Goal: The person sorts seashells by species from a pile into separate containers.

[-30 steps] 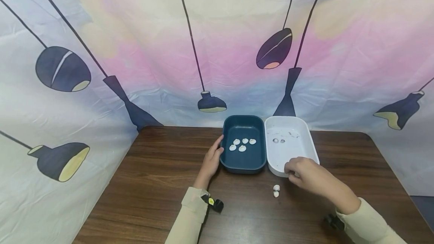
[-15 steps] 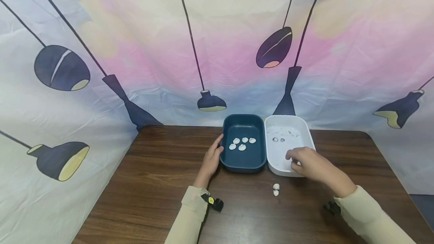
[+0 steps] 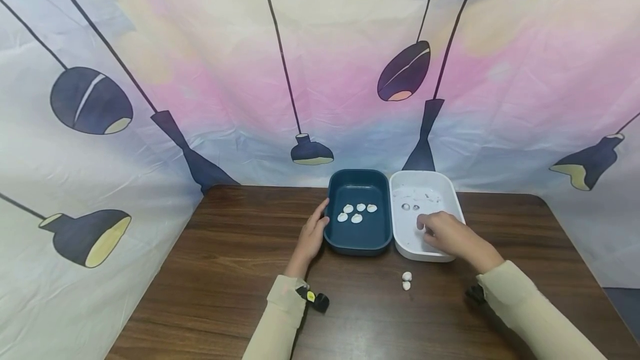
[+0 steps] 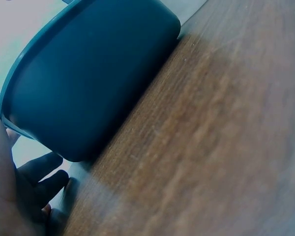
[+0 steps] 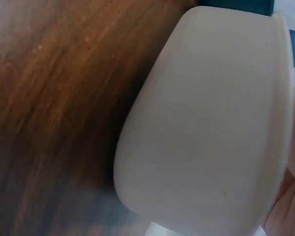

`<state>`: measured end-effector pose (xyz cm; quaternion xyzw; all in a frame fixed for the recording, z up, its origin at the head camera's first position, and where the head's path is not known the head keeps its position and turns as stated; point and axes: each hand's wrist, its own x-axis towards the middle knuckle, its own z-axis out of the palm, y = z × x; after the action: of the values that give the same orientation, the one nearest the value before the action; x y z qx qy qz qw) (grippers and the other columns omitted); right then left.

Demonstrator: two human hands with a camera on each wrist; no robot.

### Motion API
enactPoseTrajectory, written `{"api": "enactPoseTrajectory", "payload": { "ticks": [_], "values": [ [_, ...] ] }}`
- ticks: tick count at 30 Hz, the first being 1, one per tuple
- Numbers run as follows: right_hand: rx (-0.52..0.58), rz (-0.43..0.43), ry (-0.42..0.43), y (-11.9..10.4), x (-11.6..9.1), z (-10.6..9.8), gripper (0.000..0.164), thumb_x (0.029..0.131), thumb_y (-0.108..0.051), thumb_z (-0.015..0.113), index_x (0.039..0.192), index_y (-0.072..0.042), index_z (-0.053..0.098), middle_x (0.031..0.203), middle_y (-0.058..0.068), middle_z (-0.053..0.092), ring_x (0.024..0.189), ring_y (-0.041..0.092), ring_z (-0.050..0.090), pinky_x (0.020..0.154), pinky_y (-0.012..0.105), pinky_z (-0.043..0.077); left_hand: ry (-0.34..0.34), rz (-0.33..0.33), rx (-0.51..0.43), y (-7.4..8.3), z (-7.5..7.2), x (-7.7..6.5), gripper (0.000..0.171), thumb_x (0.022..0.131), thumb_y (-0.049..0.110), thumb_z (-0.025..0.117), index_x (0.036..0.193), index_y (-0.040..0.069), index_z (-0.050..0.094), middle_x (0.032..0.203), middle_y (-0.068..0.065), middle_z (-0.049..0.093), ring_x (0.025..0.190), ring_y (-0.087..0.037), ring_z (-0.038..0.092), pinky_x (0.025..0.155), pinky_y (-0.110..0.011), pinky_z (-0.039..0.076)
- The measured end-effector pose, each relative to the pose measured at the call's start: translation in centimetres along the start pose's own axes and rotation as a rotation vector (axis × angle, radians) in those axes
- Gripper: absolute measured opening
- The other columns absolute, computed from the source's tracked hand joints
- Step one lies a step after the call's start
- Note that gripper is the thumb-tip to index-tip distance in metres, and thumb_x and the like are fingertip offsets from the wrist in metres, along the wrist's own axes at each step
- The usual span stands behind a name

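Note:
My left hand (image 3: 311, 236) lies along the left side of a dark teal tray (image 3: 359, 242), fingers extended beside its wall and thumb at the rim. Several small white shell-like pieces (image 3: 356, 218) lie on that tray's floor. My right hand (image 3: 449, 232) reaches over the white tray (image 3: 407, 238), its index finger and thumb bent downward inside it. I cannot tell whether something sits between those fingertips. Just beyond them are two small greyish round pieces (image 3: 406, 206). In the right wrist view, the white tray's outer wall (image 5: 201, 118) hides most of the hand.
Two small white lumps (image 3: 406, 280) sit together on the wooden table (image 3: 240, 271), in front of the white tray. Both trays stand side by side near the back edge. A patterned cloth (image 3: 225, 71) hangs behind the table.
My right hand has moved from the white tray's front rim farther in, toward the greyish pieces. The left hand, both trays and the white pieces stay in place.

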<state>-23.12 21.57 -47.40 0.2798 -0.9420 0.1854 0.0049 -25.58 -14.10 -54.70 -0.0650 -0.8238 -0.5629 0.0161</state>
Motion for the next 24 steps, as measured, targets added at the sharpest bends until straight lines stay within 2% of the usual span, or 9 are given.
{"api": "enactPoseTrajectory", "payload": {
  "ticks": [4,10,15,20,24],
  "values": [
    [0.004,0.024,-0.008,0.5,0.5,0.4,0.016,0.083,0.005,0.072,0.096,-0.003,0.067,0.074,-0.001,0.061,0.067,0.013,0.051,0.064,0.033,0.048,0.001,0.001,0.006,0.0,0.0,-0.1,0.054,0.109,0.027,0.043,0.163,0.031,0.044,0.167,-0.007,0.04,0.154,-0.035,0.035,0.121,-0.064,0.027],
    [-0.001,0.057,-0.034,1.2,0.9,0.9,0.018,0.083,0.004,0.074,0.083,-0.011,0.064,0.072,-0.003,0.058,0.068,0.014,0.05,0.066,0.033,0.045,0.001,0.008,0.005,-0.1,0.0,-0.2,0.053,0.109,0.027,0.043,0.163,0.03,0.044,0.167,-0.007,0.04,0.154,-0.035,0.034,0.122,-0.064,0.026],
    [-0.011,0.043,-0.014,1.9,1.1,1.4,0.025,0.081,0.005,0.072,0.073,-0.015,0.058,0.066,-0.006,0.052,0.065,0.014,0.047,0.063,0.032,0.042,0.002,0.014,0.001,0.2,-0.1,-0.2,0.053,0.11,0.026,0.043,0.163,0.029,0.044,0.167,-0.007,0.04,0.154,-0.035,0.034,0.122,-0.064,0.026],
    [-0.035,0.045,0.005,2.3,1.3,1.7,0.027,0.079,0.005,0.071,0.071,-0.016,0.055,0.065,-0.005,0.05,0.064,0.014,0.046,0.063,0.032,0.042,-0.001,0.014,0.002,0.2,-0.1,-0.2,0.053,0.109,0.026,0.043,0.163,0.029,0.044,0.167,-0.006,0.04,0.154,-0.034,0.034,0.122,-0.064,0.026],
    [-0.047,0.066,0.015,2.5,1.5,1.7,0.026,0.082,0.005,0.069,0.073,-0.014,0.054,0.065,-0.003,0.048,0.064,0.015,0.046,0.062,0.034,0.042,-0.005,0.017,-0.002,0.1,-0.1,-0.2,0.054,0.11,0.025,0.043,0.163,0.028,0.043,0.167,-0.006,0.04,0.155,-0.034,0.034,0.122,-0.064,0.025]
  ]
}}
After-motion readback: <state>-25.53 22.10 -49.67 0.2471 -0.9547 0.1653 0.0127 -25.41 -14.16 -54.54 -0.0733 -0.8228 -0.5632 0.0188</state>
